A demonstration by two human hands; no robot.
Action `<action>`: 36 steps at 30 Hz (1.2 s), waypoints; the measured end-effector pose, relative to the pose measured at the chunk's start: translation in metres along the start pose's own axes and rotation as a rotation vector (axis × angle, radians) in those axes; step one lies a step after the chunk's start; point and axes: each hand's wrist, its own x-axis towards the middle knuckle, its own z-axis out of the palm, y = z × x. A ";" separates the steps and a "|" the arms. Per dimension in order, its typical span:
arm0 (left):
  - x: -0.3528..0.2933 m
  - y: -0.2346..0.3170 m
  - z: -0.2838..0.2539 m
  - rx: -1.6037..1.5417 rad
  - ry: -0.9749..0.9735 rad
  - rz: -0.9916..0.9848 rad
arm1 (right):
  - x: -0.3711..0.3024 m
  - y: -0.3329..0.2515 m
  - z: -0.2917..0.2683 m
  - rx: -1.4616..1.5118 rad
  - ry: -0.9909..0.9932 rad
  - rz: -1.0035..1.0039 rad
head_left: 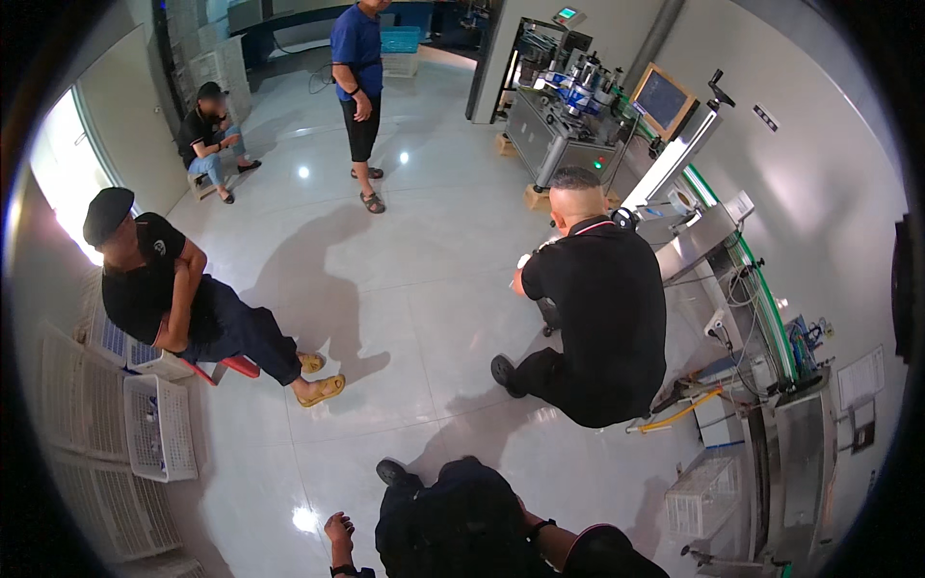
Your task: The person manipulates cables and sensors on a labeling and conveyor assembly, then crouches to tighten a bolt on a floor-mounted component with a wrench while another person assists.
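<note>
At the lower edge, my left hand [339, 528] hangs in the air beside my dark-clothed legs [462, 520]. Its fingers are loosely bent and a little apart, with nothing seen in them. A dark band circles that wrist. My right hand [525, 512] lies against the other side of my legs, mostly hidden behind the dark cloth, so its fingers do not show. A black band [542, 525] sits on the right wrist. One black shoe [391, 472] of mine rests on the pale tiled floor [356, 453].
Ahead right, a person in black [602, 318] squats beside a conveyor [771, 318] and a labelling machine [568, 116]. A seated person [159, 279] is at left; a standing person [358, 67] and another sitter [207, 140] are farther off. White crates [159, 429] line the left wall.
</note>
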 end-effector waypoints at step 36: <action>0.350 0.490 0.453 1.469 -0.473 0.970 | 0.439 -0.442 -0.090 0.287 0.285 0.099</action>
